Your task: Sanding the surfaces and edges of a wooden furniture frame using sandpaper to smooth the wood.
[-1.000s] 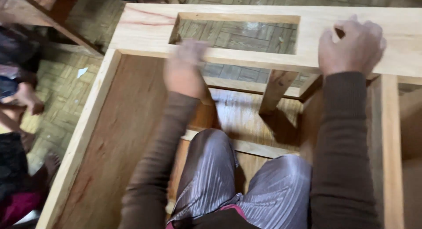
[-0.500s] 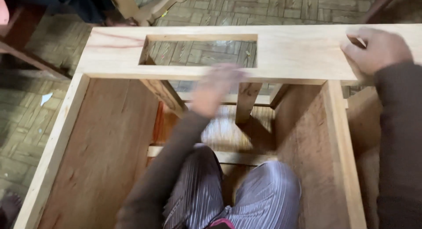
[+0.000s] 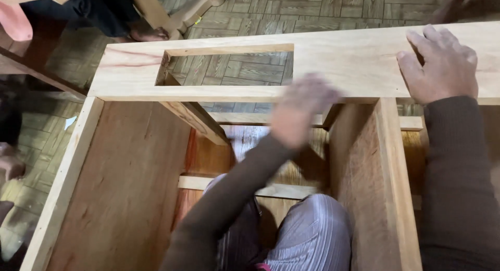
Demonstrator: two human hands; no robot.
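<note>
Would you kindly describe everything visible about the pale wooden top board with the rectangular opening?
The top board is a wide plank of pale, unfinished-looking wood with a pinkish streak near its far-left corner. A long rectangular cut-out in its left half shows the parquet floor below. It lies flat across the far end of the wooden frame, resting on the side panels. The right hand lies flat on it, fingers spread; the left hand, blurred, is at its near edge.
</note>
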